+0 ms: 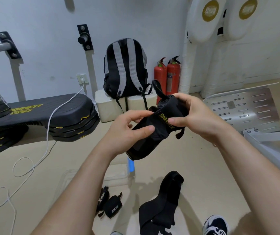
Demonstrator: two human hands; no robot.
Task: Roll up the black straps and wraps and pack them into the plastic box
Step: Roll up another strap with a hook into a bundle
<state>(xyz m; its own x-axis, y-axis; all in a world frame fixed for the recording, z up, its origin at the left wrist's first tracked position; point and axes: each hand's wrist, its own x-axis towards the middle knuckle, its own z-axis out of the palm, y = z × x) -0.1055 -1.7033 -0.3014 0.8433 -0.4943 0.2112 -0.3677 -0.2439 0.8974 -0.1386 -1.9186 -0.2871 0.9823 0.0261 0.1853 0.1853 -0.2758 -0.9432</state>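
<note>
Both hands hold a black wrap [154, 133] with yellow lettering in mid-air, rolled into a thick bundle. My left hand [127, 129] pinches its lower left side; my right hand [193, 114] grips the upper right end, thumb on the lettering. A loop of strap sticks up behind the bundle. Below my arms on the floor lies a clear plastic box [117, 173] with a blue latch, partly hidden by my left forearm. Two small rolled black wraps [109, 203] lie in front of it. A long unrolled black wrap [161, 204] lies to the right.
A black and grey backpack [125, 68] stands on a white block by the wall, with two red fire extinguishers [167, 77] beside it. A black step platform [39, 116] is at the left, a white cable [47, 133] trails across the floor. My shoe [216, 224] shows bottom right.
</note>
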